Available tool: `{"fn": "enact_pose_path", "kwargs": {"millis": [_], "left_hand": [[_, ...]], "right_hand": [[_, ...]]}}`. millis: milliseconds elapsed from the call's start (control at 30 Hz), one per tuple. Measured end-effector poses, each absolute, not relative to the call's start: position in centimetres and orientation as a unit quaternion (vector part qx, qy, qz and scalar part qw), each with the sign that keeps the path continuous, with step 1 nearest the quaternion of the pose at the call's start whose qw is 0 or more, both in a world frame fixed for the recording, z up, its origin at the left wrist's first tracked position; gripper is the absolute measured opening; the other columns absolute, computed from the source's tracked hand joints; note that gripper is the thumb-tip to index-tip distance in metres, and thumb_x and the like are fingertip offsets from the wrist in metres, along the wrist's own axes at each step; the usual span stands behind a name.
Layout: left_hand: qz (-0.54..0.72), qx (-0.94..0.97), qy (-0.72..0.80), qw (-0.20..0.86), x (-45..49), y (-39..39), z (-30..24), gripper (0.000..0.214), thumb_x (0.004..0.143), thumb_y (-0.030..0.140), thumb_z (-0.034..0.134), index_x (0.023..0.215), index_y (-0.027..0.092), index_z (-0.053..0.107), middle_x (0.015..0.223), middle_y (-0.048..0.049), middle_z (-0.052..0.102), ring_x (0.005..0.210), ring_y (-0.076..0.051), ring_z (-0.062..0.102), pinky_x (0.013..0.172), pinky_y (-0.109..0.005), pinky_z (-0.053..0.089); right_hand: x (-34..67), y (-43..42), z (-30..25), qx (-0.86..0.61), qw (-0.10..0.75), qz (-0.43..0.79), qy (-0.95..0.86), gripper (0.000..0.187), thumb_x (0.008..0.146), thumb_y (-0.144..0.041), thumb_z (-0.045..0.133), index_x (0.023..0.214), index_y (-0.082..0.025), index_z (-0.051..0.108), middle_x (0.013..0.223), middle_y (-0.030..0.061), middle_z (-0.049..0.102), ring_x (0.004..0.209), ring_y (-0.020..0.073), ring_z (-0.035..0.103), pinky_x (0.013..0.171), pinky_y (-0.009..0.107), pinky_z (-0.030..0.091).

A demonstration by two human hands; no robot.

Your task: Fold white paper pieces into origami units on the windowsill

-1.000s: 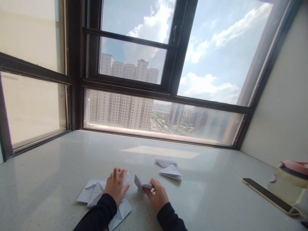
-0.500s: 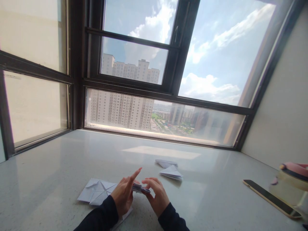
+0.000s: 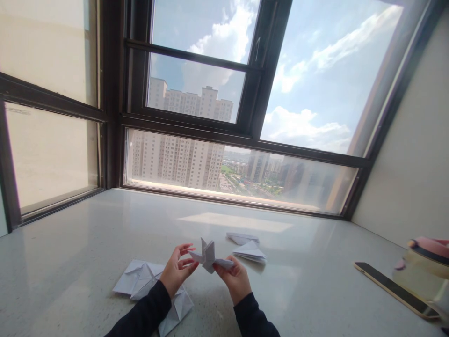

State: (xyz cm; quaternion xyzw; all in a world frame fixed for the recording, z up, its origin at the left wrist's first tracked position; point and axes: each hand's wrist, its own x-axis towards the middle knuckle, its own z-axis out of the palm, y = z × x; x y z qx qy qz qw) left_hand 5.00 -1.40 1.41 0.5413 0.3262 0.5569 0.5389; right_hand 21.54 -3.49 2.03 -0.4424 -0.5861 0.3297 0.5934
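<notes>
A white folded paper piece (image 3: 209, 252) is up in front of me, with upright points in its middle and a point out to each side. My right hand (image 3: 236, 277) pinches its right point between thumb and fingers. Around the left point, my left hand (image 3: 179, 269) has its thumb and fingers apart; whether they touch the paper I cannot tell. Creased paper squares (image 3: 131, 277) lie on the counter by my left wrist, and another creased sheet (image 3: 180, 306) is partly behind my left sleeve.
Two folded paper pieces, a flat one (image 3: 242, 238) and a triangular one (image 3: 249, 252), lie beyond my right hand. A phone (image 3: 396, 290) and a pink-lidded container (image 3: 424, 267) stand at the right on the pale counter (image 3: 305, 290). Dark-framed windows rise behind.
The folded paper has turned from edge-on to showing upright points and side points. My left hand has moved left and lowered its raised index finger; my right hand now pinches the right point.
</notes>
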Motion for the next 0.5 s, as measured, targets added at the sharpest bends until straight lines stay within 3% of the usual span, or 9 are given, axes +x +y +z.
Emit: {"fn": "enact_pose_path", "kwargs": {"millis": [200,333,500], "left_hand": [[0.533,0.526,0.327,0.576,5.1,-1.8,2.1,0.037,0.051,0.043,0.066,0.071,0.012,0.055,0.066,-0.0036,0.062,0.065,-0.017,0.058,0.064,-0.029,0.046],[0.541,0.564,0.355,0.513,4.7,-1.7,2.3,0.037,0.056,0.046,0.061,0.073,0.014,0.059,0.068,-0.0041,0.063,0.065,-0.017,0.057,0.059,-0.027,0.045],[0.511,0.665,0.392,0.378,4.5,-2.0,2.3,0.029,0.069,0.039,0.049,0.083,0.016,0.059,0.079,-0.0060,0.063,0.070,-0.017,0.056,0.058,-0.025,0.042]], "right_hand": [[21.6,-2.8,1.2,-0.419,0.595,0.350,-0.590,0.026,0.056,-0.037,0.064,0.049,-0.016,0.049,0.045,-0.0028,0.053,0.044,0.0108,0.047,0.042,0.022,0.036],[22.0,-3.1,1.5,-0.463,0.556,0.275,-0.633,0.018,0.059,-0.033,0.062,0.056,-0.016,0.054,0.067,0.0046,0.062,0.061,0.0175,0.056,0.053,0.026,0.042],[22.6,-4.0,2.7,-0.482,0.505,0.108,-0.708,0.013,0.060,-0.023,0.060,0.052,-0.019,0.052,0.091,0.0072,0.060,0.088,0.0222,0.051,0.077,0.034,0.037]]}}
